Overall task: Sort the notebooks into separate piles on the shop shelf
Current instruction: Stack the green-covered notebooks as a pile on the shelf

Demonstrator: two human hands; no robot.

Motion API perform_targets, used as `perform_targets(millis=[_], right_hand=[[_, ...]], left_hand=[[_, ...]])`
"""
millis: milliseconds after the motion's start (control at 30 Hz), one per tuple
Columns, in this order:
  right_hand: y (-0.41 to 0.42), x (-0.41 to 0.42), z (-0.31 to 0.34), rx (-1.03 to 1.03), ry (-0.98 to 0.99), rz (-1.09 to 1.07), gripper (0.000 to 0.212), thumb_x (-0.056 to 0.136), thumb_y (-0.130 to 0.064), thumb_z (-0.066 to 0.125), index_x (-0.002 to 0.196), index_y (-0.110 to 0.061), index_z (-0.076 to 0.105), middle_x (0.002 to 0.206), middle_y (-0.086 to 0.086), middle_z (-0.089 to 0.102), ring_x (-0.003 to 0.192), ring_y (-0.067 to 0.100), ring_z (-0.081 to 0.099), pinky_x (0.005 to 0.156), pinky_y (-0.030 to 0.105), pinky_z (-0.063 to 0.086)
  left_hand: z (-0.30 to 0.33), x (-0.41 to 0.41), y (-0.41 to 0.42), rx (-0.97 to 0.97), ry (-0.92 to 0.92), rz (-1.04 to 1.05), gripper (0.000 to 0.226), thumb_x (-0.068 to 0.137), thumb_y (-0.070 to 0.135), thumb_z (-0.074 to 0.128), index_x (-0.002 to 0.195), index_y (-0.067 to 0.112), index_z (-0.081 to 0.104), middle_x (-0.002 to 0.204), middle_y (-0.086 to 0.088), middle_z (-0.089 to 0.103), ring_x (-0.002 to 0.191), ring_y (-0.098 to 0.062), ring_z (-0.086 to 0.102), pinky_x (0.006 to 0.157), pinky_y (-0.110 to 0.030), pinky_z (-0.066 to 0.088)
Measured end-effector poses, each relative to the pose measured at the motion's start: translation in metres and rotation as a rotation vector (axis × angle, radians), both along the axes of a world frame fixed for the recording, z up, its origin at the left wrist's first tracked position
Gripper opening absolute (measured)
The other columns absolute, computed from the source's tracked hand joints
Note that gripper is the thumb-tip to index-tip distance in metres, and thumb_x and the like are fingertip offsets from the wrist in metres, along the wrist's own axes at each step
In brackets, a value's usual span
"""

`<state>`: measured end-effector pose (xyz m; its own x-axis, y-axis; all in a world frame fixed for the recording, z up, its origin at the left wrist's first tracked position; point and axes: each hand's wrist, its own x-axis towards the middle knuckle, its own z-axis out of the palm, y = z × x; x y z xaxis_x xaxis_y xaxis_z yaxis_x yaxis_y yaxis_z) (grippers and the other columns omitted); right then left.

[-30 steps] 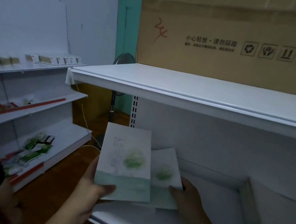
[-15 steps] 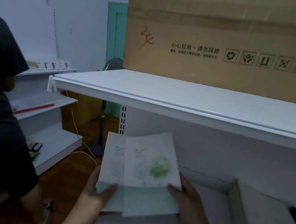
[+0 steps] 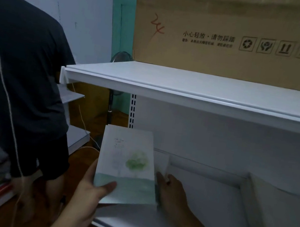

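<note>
1. Left hand (image 3: 93,188) grips the green-tree notebooks (image 3: 128,164) at their bottom-left corner, thumb curled over the front cover, fingers behind. Stack is held upright-ish, tilted, above the front-left corner of the lower shelf (image 3: 200,198), not resting on it.
2. Right hand (image 3: 170,192) is at the stack's right edge, fingers curled round the back copies; a white page edge (image 3: 164,164) sticks out there. Exact no. of books: can't tell, blurred.
3. Judgement: step in hand = squaring up matching covers before laying them down as one pile.
4. To do it well: keep left thumb firm on the cover, use right fingers to push loose edges flush w/ the front copy, then lower the stack flat near the shelf's left end.
5. Leave a gap from the white stack (image 3: 270,215) at the shelf's right end so piles stay separate.
6. Risk: back copy slips out if right hand eases early.
7. Another person (image 3: 18,78) in a dark shirt stands at left, near; cardboard box (image 3: 234,38) sits on the upper shelf (image 3: 197,87).
</note>
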<state>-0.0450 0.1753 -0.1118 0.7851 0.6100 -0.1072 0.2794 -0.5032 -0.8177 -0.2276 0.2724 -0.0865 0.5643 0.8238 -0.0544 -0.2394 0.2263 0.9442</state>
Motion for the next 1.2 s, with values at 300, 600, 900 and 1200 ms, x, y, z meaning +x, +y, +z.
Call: perform_targets(millis=[300,600,900,1200], right_hand=[[-0.01,0.012,0.006,0.084,0.105,-0.022,0.02,0.084,-0.015,0.064,0.103,-0.013,0.07,0.095,0.005,0.069,0.078,0.017,0.062,0.063,0.024,0.049],[-0.07,0.041,0.017,0.73,0.524,-0.067,0.028,0.089,-0.001,0.052,0.111,-0.012,0.066,0.098,0.007,0.073,0.085,0.023,0.068,0.07,0.031,0.053],[-0.038,-0.007,0.011,0.632,0.266,0.045,0.034,0.087,0.0,0.058,0.104,-0.026,0.07,0.098,-0.007,0.074,0.093,0.01,0.068,0.081,0.027,0.052],[-0.018,-0.017,0.017,0.437,0.25,-0.012,0.034,0.1,-0.039,0.036,0.104,-0.024,0.065,0.097,-0.005,0.063,0.093,0.015,0.061,0.086,0.028,0.048]], left_hand=[[-0.01,-0.011,0.008,-0.008,0.037,0.011,0.075,0.074,-0.015,0.066,0.133,0.028,0.048,0.114,-0.009,0.066,0.102,-0.03,0.064,0.081,-0.044,0.054],[-0.018,-0.006,0.005,-0.018,0.025,0.085,0.069,0.076,-0.014,0.065,0.124,0.033,0.05,0.113,-0.006,0.065,0.105,-0.031,0.062,0.091,-0.052,0.051],[-0.014,0.015,-0.018,-0.073,-0.003,-0.006,0.059,0.077,0.003,0.069,0.124,0.033,0.049,0.114,-0.007,0.064,0.102,-0.031,0.064,0.081,-0.047,0.056],[-0.016,0.008,-0.013,-0.044,0.004,-0.007,0.069,0.069,-0.015,0.067,0.116,0.034,0.053,0.116,-0.01,0.063,0.107,-0.034,0.06,0.09,-0.052,0.051]])
